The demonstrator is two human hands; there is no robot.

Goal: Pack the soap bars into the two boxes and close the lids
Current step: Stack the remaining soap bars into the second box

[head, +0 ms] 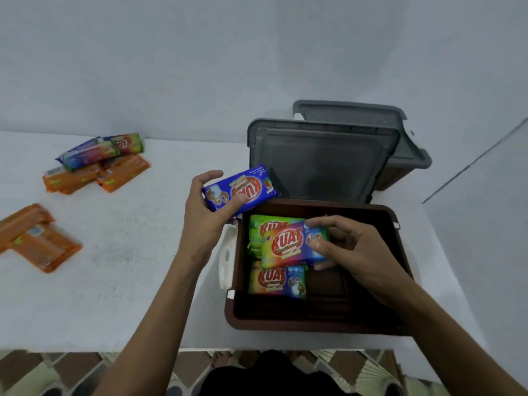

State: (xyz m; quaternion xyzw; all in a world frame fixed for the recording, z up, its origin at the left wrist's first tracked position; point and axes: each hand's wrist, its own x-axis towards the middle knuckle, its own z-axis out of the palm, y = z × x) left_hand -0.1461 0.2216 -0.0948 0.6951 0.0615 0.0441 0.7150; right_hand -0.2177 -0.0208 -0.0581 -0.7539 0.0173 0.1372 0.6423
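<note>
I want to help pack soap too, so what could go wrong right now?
1. The right hand pinches the rainbow soap bar only at one end, above the bars already in the brown box; it might land crooked and waste room.
2. The left hand holds the blue soap bar over the box's edge; it could slip onto the table.
3. The open grey lid stands upright behind the box and might tip forward onto the hands.

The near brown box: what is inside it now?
Inside the near brown box lie three soap bars; the right hand grips the top one. That bar partly covers a green bar. The right side looks bare.
</note>
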